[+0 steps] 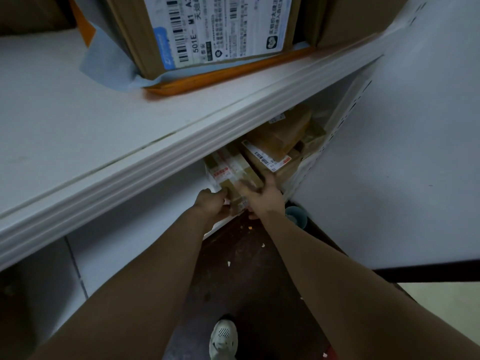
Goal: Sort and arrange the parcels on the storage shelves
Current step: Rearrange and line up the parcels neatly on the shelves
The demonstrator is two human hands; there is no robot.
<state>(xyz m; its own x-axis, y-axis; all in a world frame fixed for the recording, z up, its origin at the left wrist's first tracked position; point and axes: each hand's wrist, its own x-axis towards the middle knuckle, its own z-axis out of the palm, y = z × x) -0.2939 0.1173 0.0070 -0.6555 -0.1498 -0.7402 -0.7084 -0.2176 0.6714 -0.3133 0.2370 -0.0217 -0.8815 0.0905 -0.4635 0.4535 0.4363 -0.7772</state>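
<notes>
A shoe [223,339] stands on the dirty floor [249,281]. Both arms reach down to the low shelf [168,203]. The left hand [211,202] curls round one side of a small box [233,197] at the shelf's front edge. The right hand [261,200] lies on the other side, fingers spread, I think; it is blurry. It would be best to hold both sides tight and slide the box in flat, next to the parcels [275,149] at the back.

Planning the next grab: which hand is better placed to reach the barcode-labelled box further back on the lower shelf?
Probably right: the right hand sits closest to that box; the left hand grips the small parcel, farther off.
</notes>
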